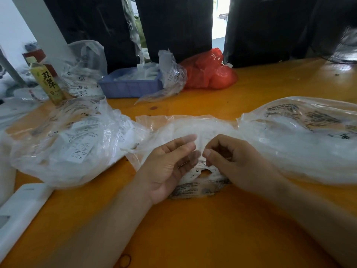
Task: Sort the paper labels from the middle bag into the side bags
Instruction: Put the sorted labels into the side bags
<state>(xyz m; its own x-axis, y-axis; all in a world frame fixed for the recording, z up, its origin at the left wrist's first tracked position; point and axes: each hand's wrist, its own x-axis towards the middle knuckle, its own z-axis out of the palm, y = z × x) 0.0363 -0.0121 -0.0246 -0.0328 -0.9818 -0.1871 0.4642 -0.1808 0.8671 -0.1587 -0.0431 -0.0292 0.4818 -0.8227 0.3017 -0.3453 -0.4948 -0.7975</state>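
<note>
Both hands together at middle bag — R hand pinches M label, L hand relaxed.

- Left hand lay palm inward, fingers loosely extended and blurred.
- Right hand curled its fingers, thumb meeting forefinger.

Left hand fingertips blur; right bag is cut off by the edge.
</note>
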